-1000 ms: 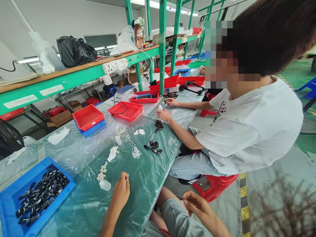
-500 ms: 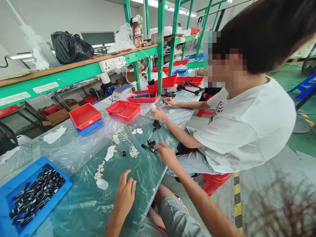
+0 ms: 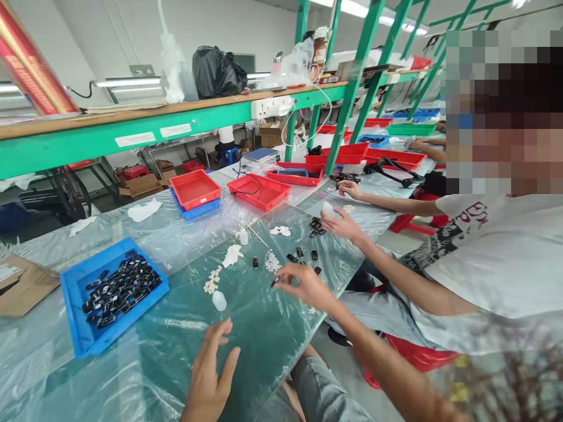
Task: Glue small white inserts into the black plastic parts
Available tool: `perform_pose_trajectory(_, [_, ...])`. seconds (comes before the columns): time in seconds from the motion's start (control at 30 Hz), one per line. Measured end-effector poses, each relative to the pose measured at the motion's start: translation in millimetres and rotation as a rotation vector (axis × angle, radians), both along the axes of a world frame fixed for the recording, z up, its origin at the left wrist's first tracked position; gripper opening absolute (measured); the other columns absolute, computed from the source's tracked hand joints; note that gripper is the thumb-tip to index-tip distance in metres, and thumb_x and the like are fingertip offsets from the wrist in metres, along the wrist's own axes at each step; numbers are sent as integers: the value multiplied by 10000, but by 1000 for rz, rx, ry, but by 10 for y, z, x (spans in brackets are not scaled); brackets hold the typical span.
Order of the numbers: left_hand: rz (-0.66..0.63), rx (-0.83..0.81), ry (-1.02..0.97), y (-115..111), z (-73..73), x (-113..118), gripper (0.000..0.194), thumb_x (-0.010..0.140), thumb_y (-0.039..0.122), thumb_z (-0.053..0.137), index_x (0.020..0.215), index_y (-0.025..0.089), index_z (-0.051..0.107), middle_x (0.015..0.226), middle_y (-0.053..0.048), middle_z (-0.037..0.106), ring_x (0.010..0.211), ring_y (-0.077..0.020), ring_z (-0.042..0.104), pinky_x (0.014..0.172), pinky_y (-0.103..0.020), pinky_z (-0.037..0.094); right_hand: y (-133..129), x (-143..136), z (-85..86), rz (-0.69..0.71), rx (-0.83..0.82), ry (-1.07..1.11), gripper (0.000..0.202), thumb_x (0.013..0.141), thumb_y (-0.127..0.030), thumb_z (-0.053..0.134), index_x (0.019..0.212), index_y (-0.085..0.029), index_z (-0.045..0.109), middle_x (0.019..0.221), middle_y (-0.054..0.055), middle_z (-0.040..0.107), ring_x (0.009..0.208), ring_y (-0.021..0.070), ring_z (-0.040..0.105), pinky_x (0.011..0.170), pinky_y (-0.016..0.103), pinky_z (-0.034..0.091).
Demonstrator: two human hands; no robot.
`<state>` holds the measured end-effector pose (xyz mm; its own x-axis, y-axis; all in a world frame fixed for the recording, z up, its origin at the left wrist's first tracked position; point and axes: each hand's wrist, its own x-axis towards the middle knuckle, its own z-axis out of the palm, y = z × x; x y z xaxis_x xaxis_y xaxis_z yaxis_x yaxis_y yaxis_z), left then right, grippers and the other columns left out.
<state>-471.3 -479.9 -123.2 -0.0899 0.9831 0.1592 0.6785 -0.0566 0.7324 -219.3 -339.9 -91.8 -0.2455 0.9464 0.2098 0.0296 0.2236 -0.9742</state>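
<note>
My right hand [image 3: 303, 286] pinches a small black part [image 3: 275, 282] between thumb and fingertips, just above the green table. Several black parts [image 3: 299, 252] lie scattered behind that hand. Near its fingertips is a heap of tiny white pieces [image 3: 272, 262], and a single black part [image 3: 255, 263] lies left of the heap. My left hand [image 3: 213, 369] is at the bottom centre, fingers apart, holding nothing. A white round-topped bottle [image 3: 219, 301] lies beyond it, beside small beige pieces [image 3: 212, 280] and a torn white sheet [image 3: 232, 255].
A blue tray [image 3: 160, 290] full of black parts sits at the left. Red trays [image 3: 259, 192] stand at the back under a green-framed shelf [image 3: 220, 117]. A co-worker [image 3: 497, 252] sits close on the right, both hands over the table.
The view has swung left. My right hand has picked up a black part from the group and drawn it back towards the white heap. My left hand remains open.
</note>
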Motion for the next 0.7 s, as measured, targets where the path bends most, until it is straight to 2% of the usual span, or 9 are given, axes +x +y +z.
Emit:
perform_pose_trajectory(0.07, [-26, 26, -72, 97, 82, 56, 474, 1002, 406, 472, 1471, 345, 476, 1400, -74, 651, 1113, -238, 714, 942, -411, 624, -229, -301, -37, 156, 87, -69, 159, 796, -313, 790, 910, -207, 757, 842, 21, 718, 729, 148, 658, 751, 328, 578])
perform_pose_trajectory(0.1, [-34, 49, -84, 129, 92, 64, 463, 1007, 402, 460, 1465, 343, 490, 1399, -68, 655, 1134, -234, 708, 951, -399, 622, -361, -461, -57, 205, 126, -89, 153, 796, -297, 781, 939, -243, 772, 880, 34, 730, 755, 171, 671, 765, 346, 578])
perform_pose_trajectory(0.17, [-4, 114, -83, 144, 56, 23, 403, 1002, 403, 475, 1379, 332, 597, 1335, -51, 705, 1157, -234, 704, 966, -382, 619, -589, -754, -101, 249, 170, -89, 184, 855, -277, 698, 1023, -310, 765, 996, 46, 743, 848, 207, 698, 811, 376, 588])
perform_pose_trajectory(0.23, [64, 184, -83, 100, -15, -96, 337, 985, 417, 511, 1231, 306, 713, 1223, -46, 765, 1131, -241, 721, 945, -363, 631, -685, -961, -171, 274, 174, -68, 200, 869, -273, 665, 1038, -342, 746, 977, 24, 754, 838, 210, 718, 794, 369, 608])
perform_pose_trajectory(0.33, [165, 215, -107, 2, -88, -346, 303, 976, 414, 531, 1129, 296, 766, 1141, -50, 783, 1000, -232, 758, 785, -309, 663, -537, -1115, -374, 208, 127, -28, 199, 873, -286, 645, 1059, -331, 701, 902, 9, 742, 787, 205, 728, 745, 355, 622])
perform_pose_trajectory(0.43, [230, 213, -137, -27, -66, -551, 266, 939, 424, 597, 1089, 309, 783, 1054, -50, 759, 848, -218, 758, 615, -277, 641, -234, -1247, -662, 74, 90, -3, 327, 796, -279, 711, 1118, -308, 663, 1081, 52, 698, 991, 257, 706, 843, 415, 608])
perform_pose_trajectory(0.53, [246, 228, -181, 23, 38, -646, 279, 916, 435, 631, 1130, 313, 762, 993, -38, 727, 751, -195, 739, 615, -292, 637, -41, -1448, -878, 56, 75, 40, 377, 677, -288, 803, 1033, -308, 681, 1087, 24, 688, 1087, 282, 672, 885, 433, 593])
perform_pose_trajectory(0.6, [260, 251, -215, 69, 145, -674, 308, 921, 414, 633, 1194, 295, 713, 990, -32, 716, 750, -187, 733, 678, -317, 648, -23, -1560, -917, 82, 54, 85, 296, 689, -318, 797, 964, -305, 688, 965, -14, 706, 1003, 251, 695, 866, 414, 596])
perform_pose_trajectory(0.7, [281, 341, -273, 151, 340, -709, 230, 921, 362, 646, 1113, 237, 665, 966, -35, 700, 788, -193, 723, 717, -349, 651, -125, -1573, -809, 135, -2, 179, 260, 756, -387, 752, 1002, -313, 704, 895, -30, 711, 863, 203, 706, 780, 363, 609])
